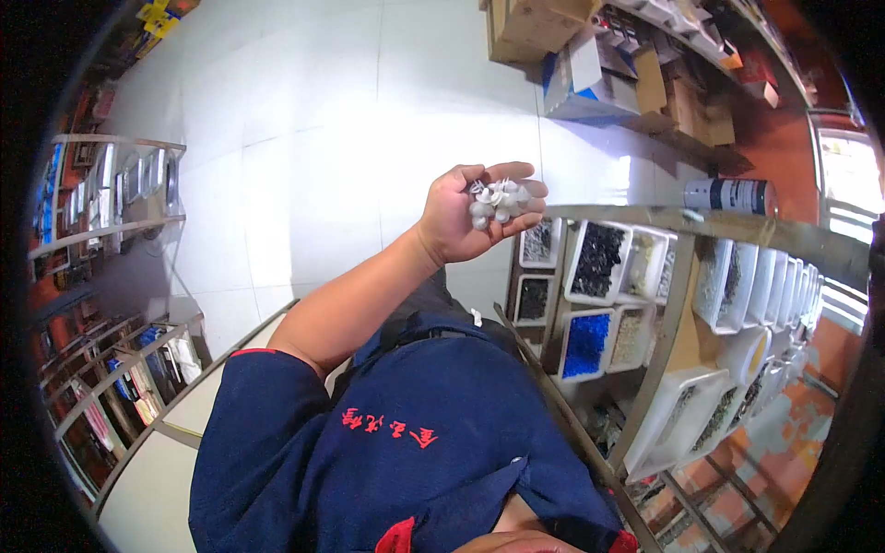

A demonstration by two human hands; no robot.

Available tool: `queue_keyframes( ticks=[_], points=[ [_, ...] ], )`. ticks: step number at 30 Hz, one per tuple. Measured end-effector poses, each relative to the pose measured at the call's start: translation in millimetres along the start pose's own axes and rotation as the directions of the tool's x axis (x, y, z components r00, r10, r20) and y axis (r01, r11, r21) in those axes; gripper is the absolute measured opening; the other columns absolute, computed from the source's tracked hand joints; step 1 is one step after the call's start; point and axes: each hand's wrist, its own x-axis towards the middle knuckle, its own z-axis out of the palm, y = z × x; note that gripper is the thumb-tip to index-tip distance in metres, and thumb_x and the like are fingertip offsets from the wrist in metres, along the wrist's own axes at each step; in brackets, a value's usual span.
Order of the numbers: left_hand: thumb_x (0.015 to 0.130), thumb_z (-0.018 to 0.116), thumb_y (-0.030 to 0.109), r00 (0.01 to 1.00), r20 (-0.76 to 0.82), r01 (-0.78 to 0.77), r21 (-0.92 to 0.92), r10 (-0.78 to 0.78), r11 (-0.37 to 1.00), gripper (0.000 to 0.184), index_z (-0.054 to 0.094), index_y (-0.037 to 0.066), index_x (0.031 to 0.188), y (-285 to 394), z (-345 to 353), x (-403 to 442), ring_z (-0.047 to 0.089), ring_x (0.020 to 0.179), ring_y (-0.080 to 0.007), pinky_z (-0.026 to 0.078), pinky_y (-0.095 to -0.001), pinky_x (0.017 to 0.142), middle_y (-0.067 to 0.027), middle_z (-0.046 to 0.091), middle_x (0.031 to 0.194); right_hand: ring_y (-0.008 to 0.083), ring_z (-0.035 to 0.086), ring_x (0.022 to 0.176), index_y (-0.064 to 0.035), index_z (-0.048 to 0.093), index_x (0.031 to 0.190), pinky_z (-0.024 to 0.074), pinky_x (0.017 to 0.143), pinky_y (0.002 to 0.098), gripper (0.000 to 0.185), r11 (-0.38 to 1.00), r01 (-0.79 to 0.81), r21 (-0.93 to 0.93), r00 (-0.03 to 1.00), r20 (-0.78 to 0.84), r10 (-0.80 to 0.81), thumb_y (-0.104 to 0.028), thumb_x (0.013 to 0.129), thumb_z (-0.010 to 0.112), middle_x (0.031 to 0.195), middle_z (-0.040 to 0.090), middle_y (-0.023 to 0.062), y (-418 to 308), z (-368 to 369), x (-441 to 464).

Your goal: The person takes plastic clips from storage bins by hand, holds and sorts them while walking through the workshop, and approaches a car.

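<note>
Pale tiled floor (323,92) at 12 o'clock, parts trays (647,429) at 4; left hand (458,221), grip open and cupped, cradles whitish pieces (501,199) (right hand's grip: cannot tell)

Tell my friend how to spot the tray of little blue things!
Start at the metal rack, just right of the dark blue shirt. Near the rack's corner by the left hand, find the tray of black pieces. The blue tray is just below that in the picture, and the only one in that group full of bright blue pieces.
</note>
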Motion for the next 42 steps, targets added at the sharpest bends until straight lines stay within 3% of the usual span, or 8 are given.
queue_keyframes(
  ticks=[17,19,23,25,28,30,37,42],
  points=[
    [0.104,0.031,0.029,0.904,-0.121,-0.418,-0.048,0.410,0.907,0.055,0.053,-0.008,0.140,239.1,39.6,-34.2,0.049,0.139,-0.0447,0.042,-0.0527,0.119,-0.0284,0.055,0.144,0.0381,0.070,0.108,-0.0018,0.072,0.119,0.0557,0.093,0.0440,0.040,0.849,-0.309,-0.428,0.887,0.193,0.420,-0.027,0.091,0.059,0.111,0.074,0.0216,-41.7,77.4,91.8],
    [0.104,0.031,0.028,0.880,-0.134,-0.465,-0.036,0.456,0.885,0.055,0.052,-0.007,0.141,289.3,40.3,-25.0,0.048,0.140,-0.0448,0.041,-0.0529,0.119,-0.0287,0.053,0.145,0.0385,0.070,0.108,-0.0020,0.072,0.119,0.0559,0.093,0.0441,0.040,0.771,-0.229,-0.594,0.845,0.273,0.461,-0.027,0.091,0.058,0.110,0.074,0.0216,-66.8,97.8,114.1],
    [0.104,0.031,0.028,0.825,-0.149,-0.556,-0.047,0.545,0.830,0.055,0.052,-0.007,0.142,387.4,59.4,-8.7,0.044,0.143,-0.0450,0.038,-0.0534,0.121,-0.0296,0.050,0.148,0.0391,0.071,0.106,-0.0023,0.073,0.119,0.0563,0.092,0.0445,0.040,0.321,0.514,-0.796,0.669,0.606,0.430,-0.027,0.091,0.058,0.108,0.075,0.0217,-163.8,133.3,187.9],
    [0.104,0.031,0.028,0.793,-0.158,-0.600,-0.035,0.589,0.799,0.055,0.052,-0.007,0.142,437.7,79.8,-9.2,0.041,0.145,-0.0453,0.035,-0.0533,0.123,-0.0303,0.048,0.150,0.0394,0.071,0.106,-0.0025,0.073,0.119,0.0565,0.092,0.0447,0.041,0.391,0.372,-0.842,0.810,0.500,0.306,-0.027,0.091,0.058,0.107,0.075,0.0218,-217.3,146.7,255.6],
    [0.104,0.030,0.027,0.726,-0.134,-0.684,-0.041,0.674,0.729,0.055,0.052,-0.008,0.141,507.1,97.7,-5.6,0.040,0.145,-0.0457,0.035,-0.0533,0.123,-0.0303,0.047,0.150,0.0241,0.065,0.061,-0.0030,0.074,0.085,0.0505,0.055,0.0411,0.028,0.882,-0.046,-0.468,0.953,0.245,0.179,-0.024,0.090,0.055,0.076,0.070,0.0145,-328.1,166.0,392.2],
    [0.104,0.029,0.027,0.683,-0.117,-0.729,-0.044,0.721,0.684,0.055,0.051,-0.009,0.140,551.5,103.1,-2.5,0.039,0.146,-0.0462,0.035,-0.0546,0.123,-0.0302,0.047,0.150,0.0156,0.055,0.057,-0.0040,0.066,0.077,0.0449,0.051,0.0338,0.029,0.981,0.041,-0.192,0.989,0.144,-0.013,-0.025,0.094,0.056,0.067,0.062,0.0068,-452.2,191.2,459.6],
    [0.103,0.033,0.027,0.666,-0.153,-0.746,-0.167,0.730,0.645,0.050,0.058,-0.008,0.129,738.4,72.5,47.9,0.050,0.136,-0.0447,0.042,-0.0535,0.117,-0.0274,0.058,0.137,0.0135,0.061,0.079,0.0010,0.064,0.127,0.0518,0.070,0.0293,0.036,0.910,0.407,-0.075,0.879,0.304,-0.368,-0.021,0.099,0.060,0.097,0.070,0.0067,-823.5,276.7,543.1],
    [0.099,0.044,0.024,0.716,-0.253,-0.685,-0.072,0.651,0.725,0.042,0.062,-0.007,0.122,911.1,72.3,114.7,0.061,0.117,-0.0403,0.050,-0.0506,0.105,-0.0253,0.066,0.121,0.0154,0.064,0.086,-0.0047,0.066,0.127,0.0536,0.075,0.0315,0.034,0.961,0.247,-0.122,0.956,0.192,-0.221,-0.020,0.098,0.057,0.102,0.072,0.0078,-837.5,309.5,606.4]
  ],
)
